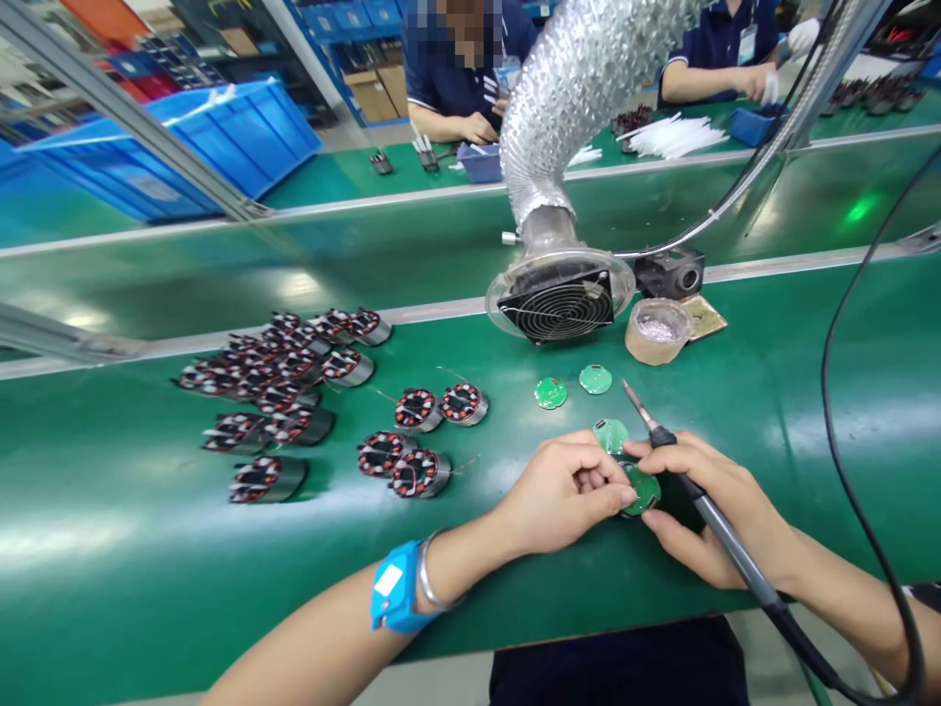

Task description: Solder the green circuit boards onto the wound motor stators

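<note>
A soldering iron (717,525) rests in my right hand (724,500), its metal tip pointing up and away from me. The thumb and fingertips of that hand also touch the edge of a round green circuit board (644,490). My left hand (569,490) pinches the same board from the left side; its exact grip is partly hidden. Just beyond lies another round circuit board (610,434), partly covered by my fingers. Farther off are two more boards, one on the left (551,393) and one on the right (595,379). A blue wrist strap (403,588) circles my left wrist.
Left of my hands stand several wound motor stators (419,473), with a larger cluster (257,368) beyond. A fume fan (563,306) hangs from a foil duct (563,108). Near it sits a round solder pot (657,333). The iron's cable (830,392) loops at right. Two people work opposite.
</note>
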`<move>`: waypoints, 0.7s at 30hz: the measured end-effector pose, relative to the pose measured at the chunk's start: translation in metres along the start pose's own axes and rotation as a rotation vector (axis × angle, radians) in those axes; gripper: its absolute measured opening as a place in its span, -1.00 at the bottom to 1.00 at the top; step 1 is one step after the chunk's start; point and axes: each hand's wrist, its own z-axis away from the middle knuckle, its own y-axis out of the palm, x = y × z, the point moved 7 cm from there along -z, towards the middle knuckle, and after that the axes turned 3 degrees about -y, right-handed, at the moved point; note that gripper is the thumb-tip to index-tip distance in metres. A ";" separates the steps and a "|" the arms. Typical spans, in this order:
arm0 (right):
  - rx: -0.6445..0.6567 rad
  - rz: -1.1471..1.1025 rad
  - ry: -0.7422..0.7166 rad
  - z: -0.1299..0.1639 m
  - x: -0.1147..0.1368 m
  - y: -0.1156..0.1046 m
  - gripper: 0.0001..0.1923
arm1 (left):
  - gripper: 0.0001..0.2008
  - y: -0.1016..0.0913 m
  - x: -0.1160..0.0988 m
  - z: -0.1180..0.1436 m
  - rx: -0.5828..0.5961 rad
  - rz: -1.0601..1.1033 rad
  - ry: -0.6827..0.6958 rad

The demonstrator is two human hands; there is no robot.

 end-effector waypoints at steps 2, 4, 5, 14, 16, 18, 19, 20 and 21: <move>-0.048 -0.009 0.015 -0.007 0.004 -0.005 -0.64 | -0.90 -0.001 0.000 -0.001 0.000 0.009 -0.008; -0.089 -0.005 0.031 -0.013 0.007 -0.008 -0.71 | -0.90 -0.002 -0.001 0.000 -0.001 0.006 -0.006; -0.097 0.001 0.033 -0.016 0.008 -0.009 -0.75 | -0.90 -0.002 -0.001 0.001 0.001 0.006 -0.006; 0.132 0.205 -0.051 -0.013 0.023 0.015 -0.67 | -0.88 0.004 0.016 0.002 -0.085 0.185 -0.099; 0.180 0.303 -0.076 -0.014 0.031 0.017 -0.66 | -0.88 0.003 0.013 0.002 -0.124 0.137 -0.072; 0.203 0.348 -0.101 -0.016 0.036 0.017 -0.63 | -0.86 0.002 0.008 0.004 -0.169 0.068 -0.032; 0.207 0.337 -0.105 -0.017 0.037 0.017 -0.62 | -0.85 0.001 0.005 0.004 -0.185 0.038 -0.016; 0.200 0.305 -0.110 -0.017 0.037 0.015 -0.61 | -0.86 0.000 0.003 0.005 -0.196 0.013 -0.004; 0.178 0.268 -0.109 -0.017 0.037 0.012 -0.60 | -0.87 0.000 0.001 0.005 -0.200 -0.006 0.002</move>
